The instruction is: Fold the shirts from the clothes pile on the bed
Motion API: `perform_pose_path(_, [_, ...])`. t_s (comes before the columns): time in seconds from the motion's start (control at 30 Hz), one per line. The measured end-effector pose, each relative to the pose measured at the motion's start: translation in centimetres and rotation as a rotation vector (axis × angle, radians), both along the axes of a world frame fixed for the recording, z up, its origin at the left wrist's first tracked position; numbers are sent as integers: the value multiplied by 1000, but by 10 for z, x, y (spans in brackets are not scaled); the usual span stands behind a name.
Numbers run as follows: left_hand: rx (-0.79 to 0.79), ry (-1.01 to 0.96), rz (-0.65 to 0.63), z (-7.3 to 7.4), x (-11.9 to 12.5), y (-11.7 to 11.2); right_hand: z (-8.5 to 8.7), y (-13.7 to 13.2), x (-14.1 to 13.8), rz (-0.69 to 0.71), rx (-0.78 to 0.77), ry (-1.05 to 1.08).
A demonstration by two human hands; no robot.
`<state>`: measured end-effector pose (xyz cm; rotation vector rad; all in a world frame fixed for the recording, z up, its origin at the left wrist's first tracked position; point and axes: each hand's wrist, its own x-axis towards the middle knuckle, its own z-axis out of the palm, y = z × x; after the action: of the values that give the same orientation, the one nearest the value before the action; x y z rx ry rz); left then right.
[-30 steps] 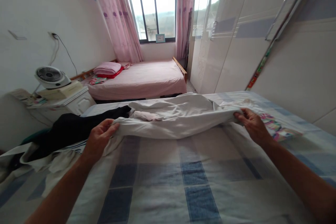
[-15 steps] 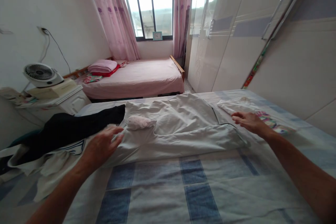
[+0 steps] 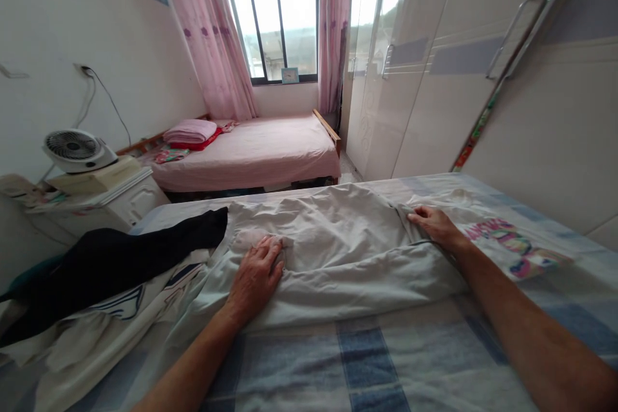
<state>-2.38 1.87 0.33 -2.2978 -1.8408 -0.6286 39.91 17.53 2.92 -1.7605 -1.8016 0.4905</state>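
A pale grey garment (image 3: 338, 225) lies spread across the checked bed, its surface wrinkled and its near part folded over. On its left part sits a small pale pink cloth (image 3: 246, 239). My left hand (image 3: 258, 270) rests palm down over the edge of that cloth and the garment, fingers laid out and partly covering both. At the garment's dark-trimmed right end, my right hand (image 3: 434, 226) pinches the fabric between thumb and fingers. Just beyond it lies a white shirt (image 3: 483, 219) with a colourful print.
Black clothing (image 3: 159, 251) and white garments (image 3: 111, 335) are heaped at the left. Behind stands a pink-covered bed (image 3: 270, 148). A fan (image 3: 77, 149) sits on a cabinet (image 3: 130, 196) at the left; a white wardrobe (image 3: 434, 96) lines the right.
My left hand has moved right and come down onto the pink cloth and grey garment. My right hand has shifted slightly left and taken hold of the garment's right end.
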Motion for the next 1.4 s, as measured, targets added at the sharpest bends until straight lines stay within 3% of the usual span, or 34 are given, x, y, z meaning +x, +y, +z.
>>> perform_pose_path(0.13, [-13, 1, -5, 2, 1, 0, 3, -1, 11, -127, 26, -27])
perform_pose_path(0.27, [-12, 2, -14, 1, 0, 0, 4, -5, 13, -118, 34, -100])
perform_pose_path(0.43, [-21, 7, -7, 1, -1, 0, 5, -3, 17, -348, 99, -189])
perform_pose_path(0.5, [-29, 16, -8, 1, -1, 0, 6, -2, 20, -375, 74, -195])
perform_pose_path(0.57, [-31, 22, -10, 2, 0, 1, 7, -3, 22, -312, -32, -150])
perform_pose_path(0.67, [-29, 20, -2, 3, 1, 0, 9, -10, 23, -85, -228, -11])
perform_pose_path(0.73, [-30, 14, 2, 4, 2, -1, 10, -17, 23, 5, -227, -10])
perform_pose_path(0.87, [-32, 2, -11, 5, 2, -1, 16, -31, 23, -226, -68, -228])
perform_pose_path(0.93, [-33, -6, -9, 6, 2, -1, 18, -39, 23, -300, -89, -202])
perform_pose_path(1.07, [-45, -32, 7, 6, 1, -2, 19, -62, 22, -111, -260, 128])
perform_pose_path(1.13, [-45, -43, 11, 6, 2, -3, 18, -71, 23, -2, -228, 172])
perform_pose_path(1.23, [-35, -59, 6, 6, 4, -3, 19, -76, 32, -35, -147, -62])
perform_pose_path(1.4, [-33, -117, -42, 18, -4, -11, 22, -75, 51, -11, -205, -484])
